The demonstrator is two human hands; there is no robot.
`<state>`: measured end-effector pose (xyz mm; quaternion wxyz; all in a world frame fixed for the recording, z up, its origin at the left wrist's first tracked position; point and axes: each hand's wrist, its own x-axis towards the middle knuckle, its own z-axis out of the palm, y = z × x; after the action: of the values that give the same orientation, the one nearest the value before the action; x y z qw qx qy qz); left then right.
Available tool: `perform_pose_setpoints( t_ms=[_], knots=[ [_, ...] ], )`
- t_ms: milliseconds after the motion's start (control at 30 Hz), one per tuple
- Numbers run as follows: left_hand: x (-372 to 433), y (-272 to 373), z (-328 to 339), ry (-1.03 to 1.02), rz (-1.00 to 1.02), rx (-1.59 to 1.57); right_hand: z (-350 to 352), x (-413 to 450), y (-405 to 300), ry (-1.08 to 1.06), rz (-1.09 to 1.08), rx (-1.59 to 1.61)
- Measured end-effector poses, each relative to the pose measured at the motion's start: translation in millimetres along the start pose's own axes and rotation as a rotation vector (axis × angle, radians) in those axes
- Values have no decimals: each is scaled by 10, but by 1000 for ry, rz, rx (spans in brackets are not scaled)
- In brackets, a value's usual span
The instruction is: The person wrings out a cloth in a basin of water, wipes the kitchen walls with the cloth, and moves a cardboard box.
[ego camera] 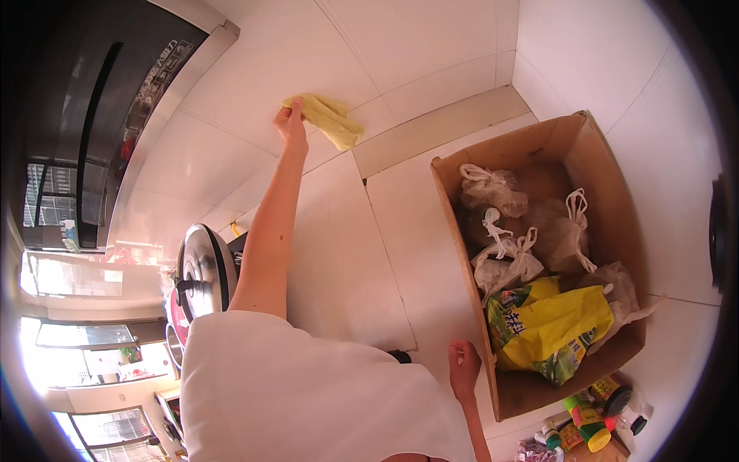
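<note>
My left hand (290,124) is stretched far out and grips a yellow-green cloth (332,120) by one end, and the cloth lies against the pale wall tiles. Close to my body, my right hand (465,365) hangs with curled fingers beside the near edge of a cardboard box (462,254); nothing shows in it. Inside the box are several knotted plastic bags, one of them a tied clear bag (493,187), and a yellow printed plastic bag (551,323).
A metal pot lid (202,274) stands left of my left arm, below a dark range hood (92,115). Several seasoning bottles, one with a green cap (590,424), are beyond the box at the lower right. A beige strip (439,130) runs along the wall.
</note>
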<state>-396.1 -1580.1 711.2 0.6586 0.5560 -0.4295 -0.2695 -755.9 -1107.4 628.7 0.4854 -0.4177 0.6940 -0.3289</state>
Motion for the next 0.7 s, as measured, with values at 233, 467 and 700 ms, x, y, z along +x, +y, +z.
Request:
perform_pose_setpoints(
  t_ms=[233,467,700],
  knots=[
    [-129,-422,658,-305,-134,489,335,419,-174,-166,-235,9],
    [-301,-1217,1267,-222,-102,511,274,478,-189,-154,-54,-16],
    [-578,-764,1320,-201,-261,271,168,307,61,-63,-2,-63]
  ],
)
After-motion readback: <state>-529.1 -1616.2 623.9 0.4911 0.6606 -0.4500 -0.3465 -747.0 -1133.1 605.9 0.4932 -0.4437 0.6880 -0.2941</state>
